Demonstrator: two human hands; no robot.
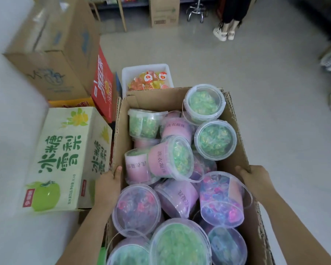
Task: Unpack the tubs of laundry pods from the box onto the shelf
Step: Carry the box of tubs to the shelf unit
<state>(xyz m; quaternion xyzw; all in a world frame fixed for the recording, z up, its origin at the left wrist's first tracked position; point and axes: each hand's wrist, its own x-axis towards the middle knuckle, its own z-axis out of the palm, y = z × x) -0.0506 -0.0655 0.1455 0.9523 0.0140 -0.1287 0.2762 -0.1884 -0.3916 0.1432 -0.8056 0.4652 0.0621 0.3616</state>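
The left hand (pixel 108 185) and right hand (pixel 256 180) gripped the box (pixel 237 161) walls, thumbs hooked over the rim; the tubs (pixel 215 140) lay jumbled inside; likely light, stiff, slick plastic, best grasped round the lid rim.

The left hand (pixel 107 181) and right hand (pixel 251 178) are both showing bare, and the forearms (pixel 88 226) behind them are running bare all the way to the bottom edge. The forearms are looking slim and smooth. Slight blur is softening the finer detail on hands and wrists.
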